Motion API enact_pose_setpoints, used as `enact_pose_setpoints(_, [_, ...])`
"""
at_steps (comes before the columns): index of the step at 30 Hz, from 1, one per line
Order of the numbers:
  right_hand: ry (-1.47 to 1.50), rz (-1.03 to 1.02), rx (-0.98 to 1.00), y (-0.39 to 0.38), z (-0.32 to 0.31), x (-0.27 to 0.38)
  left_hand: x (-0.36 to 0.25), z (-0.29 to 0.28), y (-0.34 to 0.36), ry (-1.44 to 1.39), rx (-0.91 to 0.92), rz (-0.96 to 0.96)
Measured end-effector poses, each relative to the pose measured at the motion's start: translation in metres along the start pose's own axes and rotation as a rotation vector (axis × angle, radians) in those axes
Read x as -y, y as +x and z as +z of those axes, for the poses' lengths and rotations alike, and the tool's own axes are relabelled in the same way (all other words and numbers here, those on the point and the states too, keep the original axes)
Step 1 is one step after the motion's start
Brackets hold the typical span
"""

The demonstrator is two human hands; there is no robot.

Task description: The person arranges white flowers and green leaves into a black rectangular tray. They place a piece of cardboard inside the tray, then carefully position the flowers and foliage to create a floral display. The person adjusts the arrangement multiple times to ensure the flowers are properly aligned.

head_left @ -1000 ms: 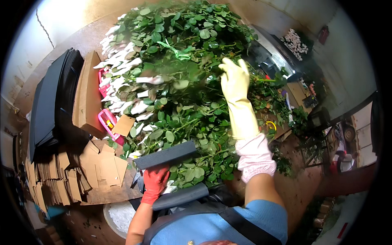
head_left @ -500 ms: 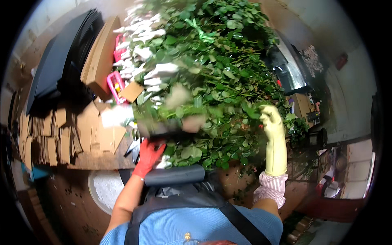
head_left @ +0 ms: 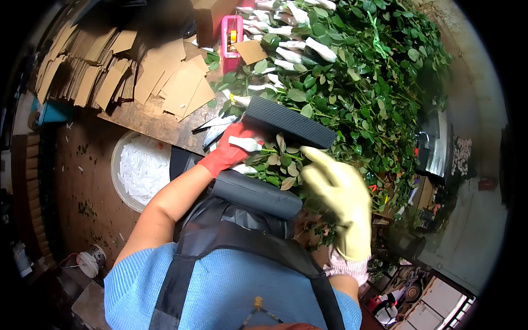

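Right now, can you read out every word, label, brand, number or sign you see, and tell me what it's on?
None that I can read.
Dark ridged panel beyond the left hand: no readable print.
Cardboard pieces: no readable print.
Pink holder: no lettering I can make out.
White bucket, lower left: too small to tell whether it's marked.
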State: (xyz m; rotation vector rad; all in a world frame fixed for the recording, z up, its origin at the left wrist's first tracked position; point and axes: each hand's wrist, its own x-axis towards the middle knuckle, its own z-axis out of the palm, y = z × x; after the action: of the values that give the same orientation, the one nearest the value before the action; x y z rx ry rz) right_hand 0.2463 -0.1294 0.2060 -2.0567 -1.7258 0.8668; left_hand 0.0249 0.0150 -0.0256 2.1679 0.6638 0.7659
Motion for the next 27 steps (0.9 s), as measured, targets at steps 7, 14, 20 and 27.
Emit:
enact_pose_setpoints(7, [-0.553, 0.207, 0.425, 0.106, 0.099, -0.010, 0.003, 0.014, 0.001, 0.080, -0.055, -0.045])
enact_pose_setpoints(14, [-0.634, 0.273, 0.355, 0.108, 0.124, -0.069, 0.018, 0.026, -0.003, 0.111, 0.048, -0.119])
enact_pose_setpoints(20, [-0.540, 0.148, 0.169, 0.116, 0.137, -0.068, 0.018, 0.022, -0.002, 0.066, -0.040, -0.219])
enact_pose_setpoints(27, [-0.478, 0.291, 0.421, 0.126, 0.135, -0.069, 0.006, 0.003, -0.014, -0.404, -0.587, -0.492])
